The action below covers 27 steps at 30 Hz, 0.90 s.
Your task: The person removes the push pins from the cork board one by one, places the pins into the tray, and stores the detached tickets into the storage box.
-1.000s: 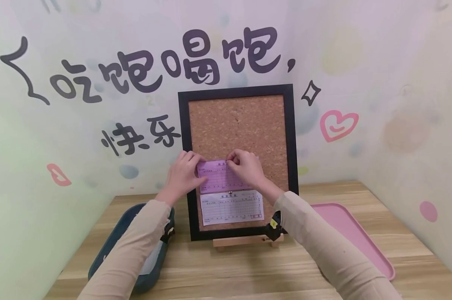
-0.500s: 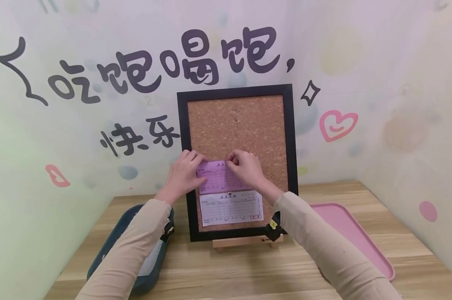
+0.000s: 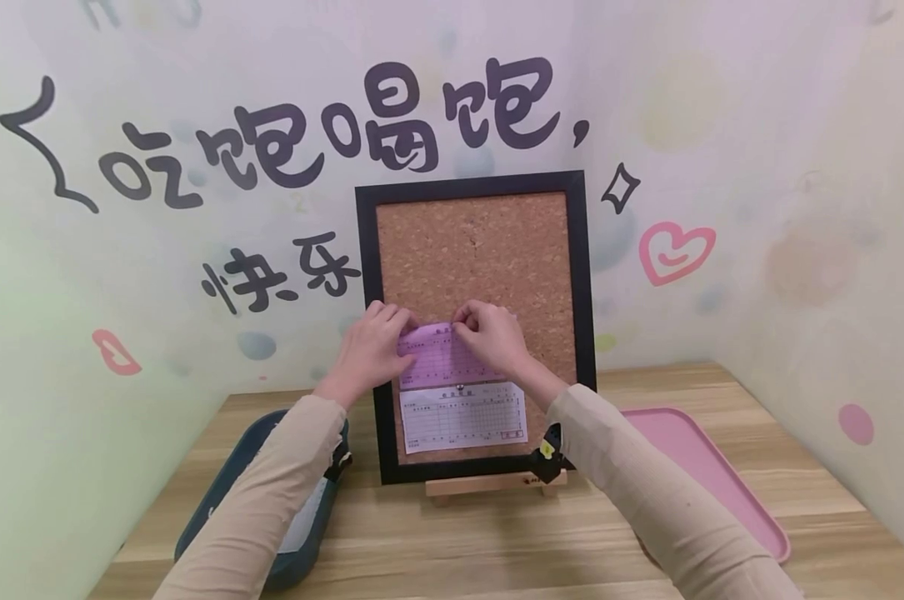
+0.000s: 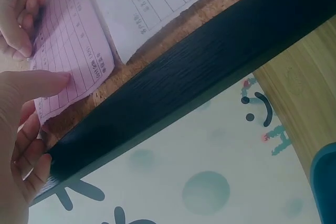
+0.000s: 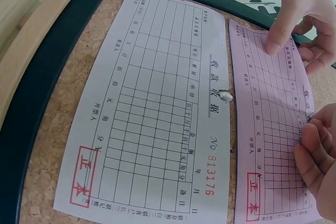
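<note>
A pink receipt slip (image 3: 432, 358) lies against the framed corkboard (image 3: 474, 258), above a white receipt slip (image 3: 462, 421). My left hand (image 3: 372, 342) holds the pink slip by its left edge, thumb on the printed face; in the left wrist view the other fingers curl beside the frame. At the slip's top edge, my right hand (image 3: 492, 333) pinches a small thumbtack, mostly hidden by the fingertips; only a glint shows in the right wrist view. A silver thumbtack (image 5: 226, 96) sits at the top middle of the white slip.
The board leans on a small wooden easel (image 3: 489, 483) on the wooden table (image 3: 437, 558). A dark blue tray (image 3: 294, 571) with white paper stands left, under my left forearm. A pink tray (image 3: 706, 467) lies right, partly behind my right sleeve. A painted wall rises close behind.
My left hand has moved slightly right, and the pink slip's upper left part now bulges a little. The right hand keeps its place at the top edge.
</note>
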{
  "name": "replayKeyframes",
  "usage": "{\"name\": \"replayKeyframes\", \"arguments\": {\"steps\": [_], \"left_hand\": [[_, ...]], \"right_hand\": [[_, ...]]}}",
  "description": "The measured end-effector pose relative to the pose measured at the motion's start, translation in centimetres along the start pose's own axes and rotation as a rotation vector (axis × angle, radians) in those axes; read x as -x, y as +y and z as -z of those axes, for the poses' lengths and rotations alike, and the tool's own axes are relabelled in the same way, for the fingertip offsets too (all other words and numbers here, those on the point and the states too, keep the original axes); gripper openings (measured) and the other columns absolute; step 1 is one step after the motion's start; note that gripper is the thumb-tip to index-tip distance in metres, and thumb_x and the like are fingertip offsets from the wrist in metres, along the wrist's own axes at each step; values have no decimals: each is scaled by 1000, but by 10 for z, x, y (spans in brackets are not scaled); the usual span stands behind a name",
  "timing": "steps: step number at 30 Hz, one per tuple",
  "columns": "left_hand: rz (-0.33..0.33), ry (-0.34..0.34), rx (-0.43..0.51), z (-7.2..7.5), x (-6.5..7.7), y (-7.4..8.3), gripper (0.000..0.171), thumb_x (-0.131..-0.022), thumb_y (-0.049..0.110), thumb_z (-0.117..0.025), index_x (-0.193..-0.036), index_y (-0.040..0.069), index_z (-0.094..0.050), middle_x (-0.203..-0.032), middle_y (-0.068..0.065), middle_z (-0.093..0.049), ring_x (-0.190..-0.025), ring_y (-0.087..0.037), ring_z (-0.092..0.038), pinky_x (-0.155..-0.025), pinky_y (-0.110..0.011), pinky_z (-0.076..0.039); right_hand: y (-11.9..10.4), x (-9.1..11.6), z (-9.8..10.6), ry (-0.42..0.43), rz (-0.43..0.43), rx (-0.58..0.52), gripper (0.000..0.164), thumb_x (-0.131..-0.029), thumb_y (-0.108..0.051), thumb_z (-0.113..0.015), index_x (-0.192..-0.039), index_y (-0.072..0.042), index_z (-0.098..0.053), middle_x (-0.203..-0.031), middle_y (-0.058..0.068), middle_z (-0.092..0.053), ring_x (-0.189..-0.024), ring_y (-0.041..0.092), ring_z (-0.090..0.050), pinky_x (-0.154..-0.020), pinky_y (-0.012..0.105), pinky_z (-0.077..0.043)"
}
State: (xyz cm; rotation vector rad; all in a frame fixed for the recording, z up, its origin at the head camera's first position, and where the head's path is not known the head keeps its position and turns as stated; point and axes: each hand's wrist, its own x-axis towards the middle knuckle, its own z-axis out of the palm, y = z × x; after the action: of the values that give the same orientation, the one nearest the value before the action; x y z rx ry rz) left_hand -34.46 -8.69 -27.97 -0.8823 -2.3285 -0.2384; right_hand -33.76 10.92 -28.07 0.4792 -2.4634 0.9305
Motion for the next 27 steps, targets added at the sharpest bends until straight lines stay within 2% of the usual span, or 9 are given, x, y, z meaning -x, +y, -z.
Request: {"name": "replayKeyframes", "arguments": {"steps": [7,12,17,24,27], "left_hand": [[5,-4,-35,-1,1,1,32,-62,21,-78,-85,9,-59,-85,-4,-54,-82,-24,-44,-67,-32,-42],[27,-18,-7,1,0,2,34,-63,20,-78,-86,8,-57,-86,-5,-58,-82,-23,-44,-67,-32,-42],[42,-21,13,3,0,3,26,-68,15,-74,-86,7,-58,-83,-4,-60,-79,-22,-44,-65,-31,-40],[42,18,23,4,3,1,11,-75,10,-67,-83,5,-60,-80,-5,-62,-73,-22,-44,-61,-30,-39],[56,32,36,4,4,0,9,-76,9,-67,-81,5,-61,-78,-5,-61,-72,-22,-44,-60,-29,-38]], "right_hand": [[0,1,-1,3,2,16,6,-85,-14,-61,-85,-9,-64,-65,-1,-58,-56,11,-48,-59,28,-35],[0,0,-1,6,5,13,6,-85,-14,-61,-85,-9,-64,-66,-1,-58,-57,12,-48,-60,28,-35],[1,-1,-1,-1,26,26,7,-87,-15,-60,-85,-9,-64,-65,-1,-58,-55,11,-47,-57,26,-35],[2,-2,0,21,133,222,6,-84,-15,-62,-84,-10,-65,-63,-3,-59,-52,9,-48,-49,24,-37],[1,-2,1,28,162,268,5,-83,-14,-63,-84,-10,-65,-66,-3,-61,-53,9,-50,-49,24,-39]]}}
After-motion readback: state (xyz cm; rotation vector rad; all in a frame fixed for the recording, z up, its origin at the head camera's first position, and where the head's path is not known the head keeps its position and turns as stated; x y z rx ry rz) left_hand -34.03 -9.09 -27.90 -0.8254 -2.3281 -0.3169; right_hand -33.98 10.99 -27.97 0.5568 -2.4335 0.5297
